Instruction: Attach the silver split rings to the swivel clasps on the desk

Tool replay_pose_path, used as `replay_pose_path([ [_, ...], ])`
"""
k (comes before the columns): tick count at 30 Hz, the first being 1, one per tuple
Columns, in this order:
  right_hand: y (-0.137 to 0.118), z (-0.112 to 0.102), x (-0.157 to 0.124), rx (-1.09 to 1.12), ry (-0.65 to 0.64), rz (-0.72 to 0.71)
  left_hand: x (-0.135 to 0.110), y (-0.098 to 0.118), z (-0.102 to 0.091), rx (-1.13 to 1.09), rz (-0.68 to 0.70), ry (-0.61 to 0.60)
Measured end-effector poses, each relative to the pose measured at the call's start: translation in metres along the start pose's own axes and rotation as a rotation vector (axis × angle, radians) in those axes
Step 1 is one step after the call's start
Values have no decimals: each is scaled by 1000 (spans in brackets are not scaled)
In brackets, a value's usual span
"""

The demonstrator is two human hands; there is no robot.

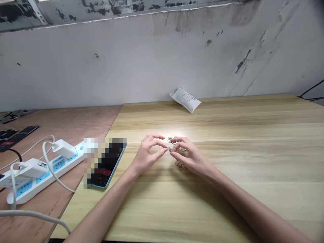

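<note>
My left hand (151, 152) and my right hand (189, 154) meet over the pale wooden table, each in a pinch. Between their fingertips is a small metal piece that looks like a bent wire ring (169, 149); it is too small to make out its exact kind. Both thumbs and forefingers touch it, while the other left fingers curve apart above. Beyond the fingertips lies a little cluster of similar metal rings (170, 139). Another tangle of rings (179, 165) sits just below my right hand. More metal rings (183, 150) are partly hidden behind the right fingers.
A phone (108, 165), partly pixelated, lies left of my left forearm. Further left, a white power strip (55, 172) with chargers and loose cables (48, 148) rests on a reddish-brown board. A white plastic packet (186, 99) lies at the back by the wall.
</note>
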State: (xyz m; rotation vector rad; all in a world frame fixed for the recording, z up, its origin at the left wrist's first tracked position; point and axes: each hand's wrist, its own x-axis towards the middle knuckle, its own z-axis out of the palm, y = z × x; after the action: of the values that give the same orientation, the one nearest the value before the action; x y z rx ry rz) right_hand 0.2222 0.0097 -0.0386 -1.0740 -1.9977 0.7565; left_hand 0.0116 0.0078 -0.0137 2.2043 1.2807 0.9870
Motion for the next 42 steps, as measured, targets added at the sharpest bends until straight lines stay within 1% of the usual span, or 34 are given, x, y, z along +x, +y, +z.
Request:
replay_pose_path([
  [3, -4, 0, -1, 32, -11, -50, 0, 1, 1, -150, -55, -7],
  [6, -6, 1, -2, 35, -30, -98, 0, 1, 1, -220, -74, -33],
  [10, -8, 1, -2, 31, -36, -118, 1, 4, 0, -248, -80, -84],
  [13, -10, 2, -1, 32, -32, -128, 1, 7, 0, -259, -73, -86],
  [16, -11, 2, 0, 40, -50, -167, 1, 6, 1, -262, -54, -89],
  [19, -10, 0, 0, 32, -85, -159, 2, 3, -1, -194, -13, -87],
  [23, -9, -5, 1, 68, -107, -76, 1, -1, -3, 5, 56, -29],
  [26, -10, -9, 2, 110, -130, -54, 1, -1, -2, 147, 116, -18],
  [29, -9, -12, 4, 105, -149, -47, 2, -4, -4, 210, 157, -18],
  [31, -6, -13, 4, 10, -129, -62, 4, -9, -12, 215, 137, -10],
  [34, 5, -14, 5, -227, -62, -134, 6, -25, -33, 239, 1, 4],
  [36, 13, -14, 5, -332, -31, -168, 5, -36, -47, 255, -91, -60],
  [38, 20, -14, 6, -387, -16, -173, 3, -44, -57, 250, -149, -157],
  [40, 23, -16, 7, -422, -4, -170, 1, -46, -62, 239, -181, -250],
  [42, 22, -22, 8, -437, 2, -166, -1, -44, -61, 217, -191, -326],
])
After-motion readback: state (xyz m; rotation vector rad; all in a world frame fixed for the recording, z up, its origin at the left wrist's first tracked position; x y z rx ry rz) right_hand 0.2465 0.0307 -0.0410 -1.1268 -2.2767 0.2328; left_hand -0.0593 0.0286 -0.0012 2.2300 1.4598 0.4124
